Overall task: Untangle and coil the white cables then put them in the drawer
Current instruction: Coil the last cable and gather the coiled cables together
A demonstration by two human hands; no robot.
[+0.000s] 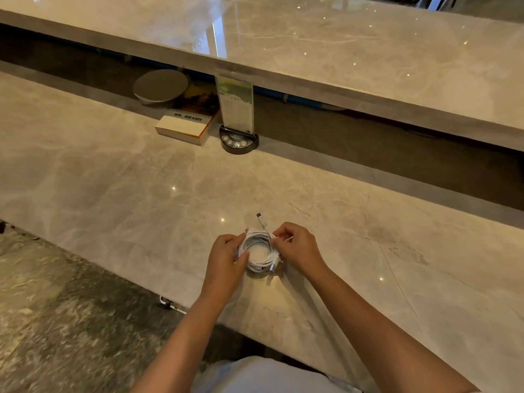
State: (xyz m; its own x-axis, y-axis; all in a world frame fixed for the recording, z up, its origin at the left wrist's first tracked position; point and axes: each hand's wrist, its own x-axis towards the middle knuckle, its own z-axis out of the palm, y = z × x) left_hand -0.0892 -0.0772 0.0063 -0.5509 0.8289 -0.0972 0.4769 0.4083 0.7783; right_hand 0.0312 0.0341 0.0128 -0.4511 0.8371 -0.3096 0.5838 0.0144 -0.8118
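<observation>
White cables coiled between my hands

My left hand point(226, 258) and right hand point(296, 248) pinch opposite sides of the white cables point(259, 251) — one round coil, low over the marble tabletop point(141, 180).

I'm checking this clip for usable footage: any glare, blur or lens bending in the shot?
Head view: warm indoor light; bright streak glare on the glossy upper counter and pinpoint light reflections on the lower countertop; wide-angle bending curves the counter edges; the white cable coil and both hands, left and right, read sharp; the floor at the left looks smeared.
</observation>
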